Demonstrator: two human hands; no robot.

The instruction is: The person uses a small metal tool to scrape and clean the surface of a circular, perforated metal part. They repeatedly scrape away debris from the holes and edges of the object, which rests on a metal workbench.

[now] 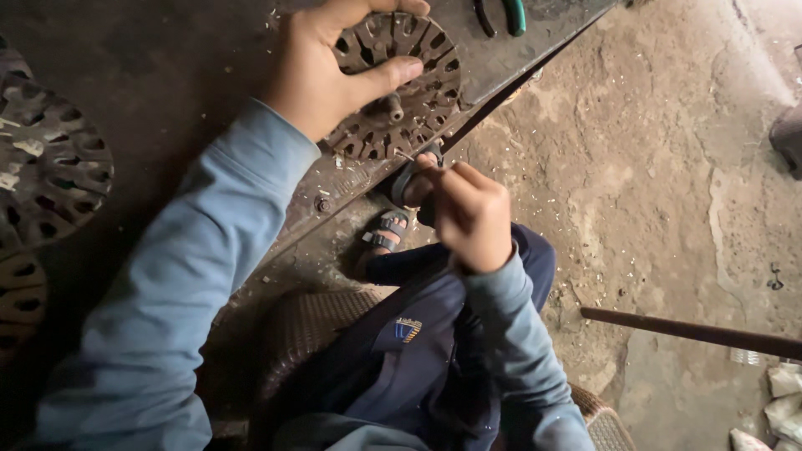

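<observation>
We steady a slotted metal disc (393, 88) at the workbench edge (501, 63).

Left hand (322, 71) clamps the disc; right hand (468, 213), fisted on something unclear, could slip against the rim if we pull.

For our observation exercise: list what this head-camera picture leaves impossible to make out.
- Head view: what the right hand pinches; its curled fingers hide it.
- Round slotted rusty metal disc: upper left part covered by the left hand.
- Green-handled pliers: cut off by the top edge.
- Second slotted disc: cut off at left.
</observation>
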